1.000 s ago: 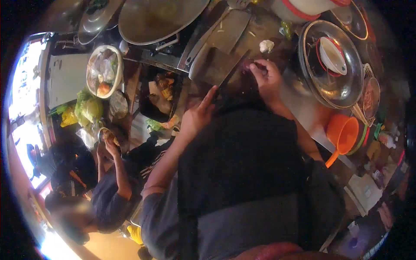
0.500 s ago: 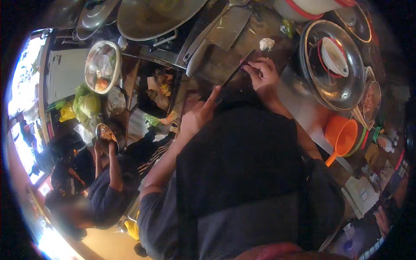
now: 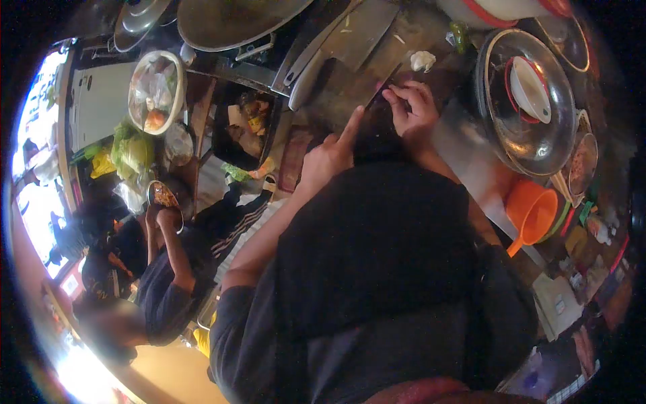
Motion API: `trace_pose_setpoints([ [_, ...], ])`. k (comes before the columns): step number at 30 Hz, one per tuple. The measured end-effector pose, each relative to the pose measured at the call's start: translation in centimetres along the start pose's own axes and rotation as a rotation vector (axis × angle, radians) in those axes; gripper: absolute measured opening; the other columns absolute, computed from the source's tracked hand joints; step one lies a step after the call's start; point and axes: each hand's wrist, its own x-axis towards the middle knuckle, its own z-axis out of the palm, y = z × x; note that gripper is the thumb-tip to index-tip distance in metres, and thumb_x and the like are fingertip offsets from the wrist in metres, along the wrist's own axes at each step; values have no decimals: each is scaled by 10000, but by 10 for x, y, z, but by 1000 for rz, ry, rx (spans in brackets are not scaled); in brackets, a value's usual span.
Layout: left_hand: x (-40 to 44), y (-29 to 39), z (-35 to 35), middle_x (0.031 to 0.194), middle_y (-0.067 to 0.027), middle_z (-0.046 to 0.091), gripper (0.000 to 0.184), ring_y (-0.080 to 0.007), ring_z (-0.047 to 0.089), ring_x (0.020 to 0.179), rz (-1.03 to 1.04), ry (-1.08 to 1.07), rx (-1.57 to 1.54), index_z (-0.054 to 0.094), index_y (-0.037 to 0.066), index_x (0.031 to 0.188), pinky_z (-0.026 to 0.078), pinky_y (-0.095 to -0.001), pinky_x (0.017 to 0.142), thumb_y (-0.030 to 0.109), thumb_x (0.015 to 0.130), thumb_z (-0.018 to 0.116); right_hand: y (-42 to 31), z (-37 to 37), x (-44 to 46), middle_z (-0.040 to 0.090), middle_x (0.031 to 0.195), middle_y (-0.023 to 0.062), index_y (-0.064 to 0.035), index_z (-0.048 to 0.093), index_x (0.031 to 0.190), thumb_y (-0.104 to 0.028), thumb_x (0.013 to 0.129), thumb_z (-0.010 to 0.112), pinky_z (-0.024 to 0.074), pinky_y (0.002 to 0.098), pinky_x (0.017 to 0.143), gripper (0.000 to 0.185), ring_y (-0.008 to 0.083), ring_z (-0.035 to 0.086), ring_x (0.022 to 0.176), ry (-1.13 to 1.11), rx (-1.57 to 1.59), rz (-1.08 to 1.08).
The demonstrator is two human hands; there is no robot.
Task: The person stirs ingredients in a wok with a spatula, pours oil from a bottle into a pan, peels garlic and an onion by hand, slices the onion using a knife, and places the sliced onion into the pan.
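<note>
My left hand (image 3: 330, 156) grips a dark-bladed knife (image 3: 381, 90), its index finger stretched along the top of the blade. Close to the blade's far part, my right hand (image 3: 416, 111) has its thumb and fingertips pinched on a small purple item (image 3: 379, 85), which is mostly hidden by fingers and blade. Just beyond the right hand lies a white garlic bulb (image 3: 422, 61) on the dark work surface. A broad cleaver (image 3: 360, 37) rests farther off, with pale slivers near it. Another blade (image 3: 306, 82) lies to its left.
Right: a large metal pan (image 3: 562, 101) holding a white bowl (image 3: 529, 89), and an orange dipper (image 3: 531, 212). Left: a big wok (image 3: 239, 23), a white basin of bagged food (image 3: 138, 94), a black tray (image 3: 221, 138) and leafy greens (image 3: 131, 151). Another person (image 3: 165, 296) holds a food bowl (image 3: 161, 195).
The view has shifted a little. My left hand and the knife have moved right and up, closer to my right hand. The other person's hands and bowl have moved slightly.
</note>
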Motion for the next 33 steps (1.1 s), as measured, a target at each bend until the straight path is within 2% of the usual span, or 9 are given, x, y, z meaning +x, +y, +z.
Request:
trace_pose_setpoints([
  [3,-5,-3,3,710,-185,577,745,-387,621,614,-3,-8,-48,188,353,1461,487,-519,541,167,836,549,0,-3,4,638,865,108,-45,677,825,-121,737,768,511,341,651,147,245,623,776,-21,-47,-13],
  [8,10,-8,12,691,-197,600,722,-392,626,639,26,-54,-67,191,366,1457,494,-518,572,185,854,543,-1,-3,8,642,809,103,-42,659,793,-105,739,763,516,325,660,133,226,631,781,4,-126,-211],
  [11,24,-8,21,715,-188,622,726,-387,630,652,-13,-88,-69,186,377,1455,499,-507,587,192,854,549,0,-2,3,615,891,119,-33,638,785,-69,742,764,500,274,637,138,177,606,747,-23,-18,-62],
  [15,-13,-46,25,721,-179,630,709,-379,631,646,-49,-121,-86,215,373,1450,501,-494,586,222,852,566,2,-3,3,611,926,119,-35,620,821,-45,750,750,501,273,659,149,183,608,762,-37,-72,-62],
  [18,-43,-71,21,847,-181,645,690,-374,633,648,65,-60,-158,254,378,1439,503,-489,577,233,850,585,-2,-3,2,605,967,122,-37,604,898,-43,763,737,501,273,696,190,194,613,796,-17,6,-27],
  [21,-62,-70,4,1071,-201,603,688,-368,638,653,97,27,-32,278,389,1428,505,-484,554,229,848,609,-5,-8,3,614,1002,141,-49,605,952,-75,758,737,528,349,686,236,257,619,874,-24,-28,-73],
  [23,-71,-64,-14,1286,-219,471,707,-381,624,906,-181,-285,-124,298,402,1419,515,-486,733,197,829,629,-9,-13,3,611,1001,139,-51,584,995,-72,745,743,505,368,776,296,291,600,928,-130,-73,-20],
  [27,-67,-56,-23,1275,-231,479,709,-402,591,988,-169,-265,-130,308,407,1414,496,-491,802,200,819,635,-16,-15,-2,602,997,141,-49,584,989,-91,720,766,479,381,833,327,318,594,923,-221,-124,8],
  [33,-40,-59,-7,1044,-220,619,758,-415,638,797,101,-21,75,263,398,1434,523,-491,627,103,800,554,-10,-10,-8,587,978,141,-50,570,961,-129,655,821,478,387,814,403,318,585,914,-113,-107,-11],
])
